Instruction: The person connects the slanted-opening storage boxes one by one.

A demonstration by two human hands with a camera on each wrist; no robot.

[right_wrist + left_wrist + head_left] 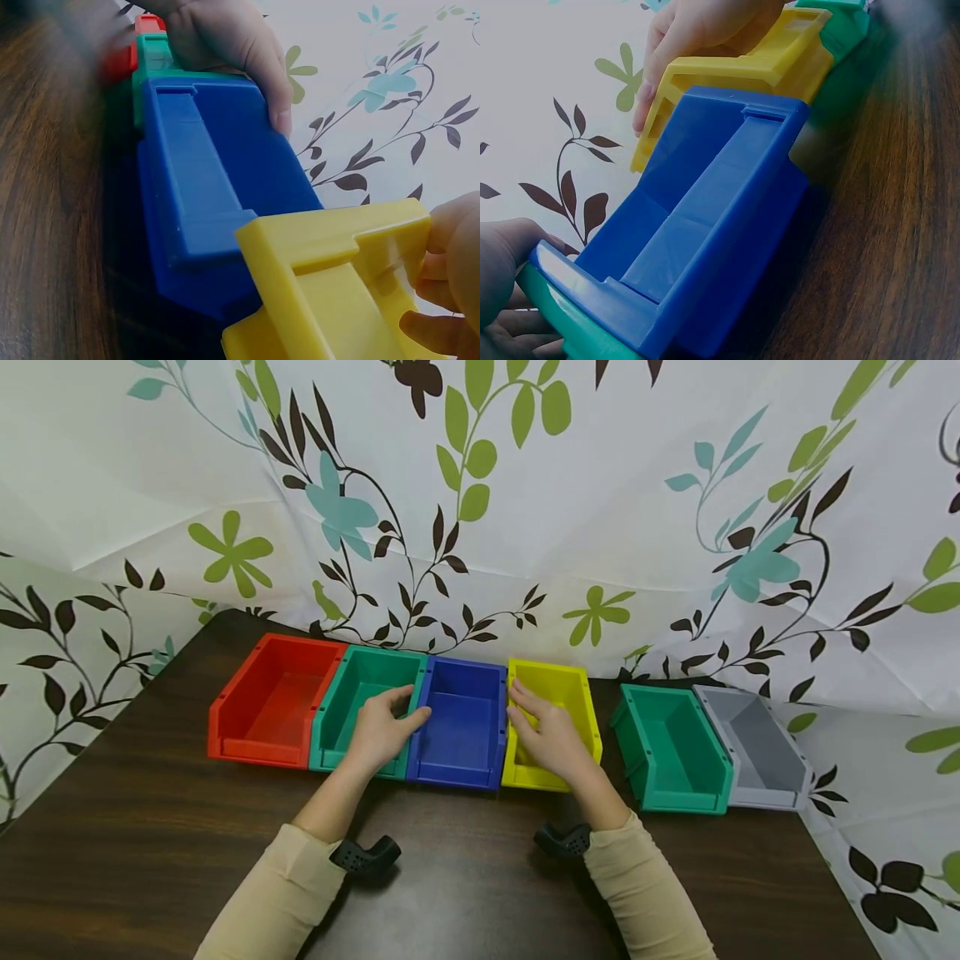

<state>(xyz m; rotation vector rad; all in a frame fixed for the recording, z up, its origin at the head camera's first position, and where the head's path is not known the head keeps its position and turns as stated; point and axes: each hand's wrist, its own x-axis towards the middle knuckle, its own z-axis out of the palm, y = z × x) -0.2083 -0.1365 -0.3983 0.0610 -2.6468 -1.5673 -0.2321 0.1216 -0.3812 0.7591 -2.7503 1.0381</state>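
My left hand (381, 727) reaches over the left green bin (333, 718), pinching its right wall where it meets the blue bin (457, 731). The thumb lies over the blue rim while the fingers sit on the green side. My right hand (551, 739) reaches into the yellow bin (577, 693). Its extended fingers (442, 277) touch the bin's left wall from inside, near the top. Blue stands between the two hands, close against both green and yellow. A red bin (281, 697) adjoins the left green bin on its other side.
Farther right on the dark wood table (450, 877) stand another green bin (671, 743) and a grey bin (765, 747), side by side. A gap separates them from yellow. Behind the row hangs a white leaf-patterned cloth (600, 510). Each wrist wears a black device (367, 856).
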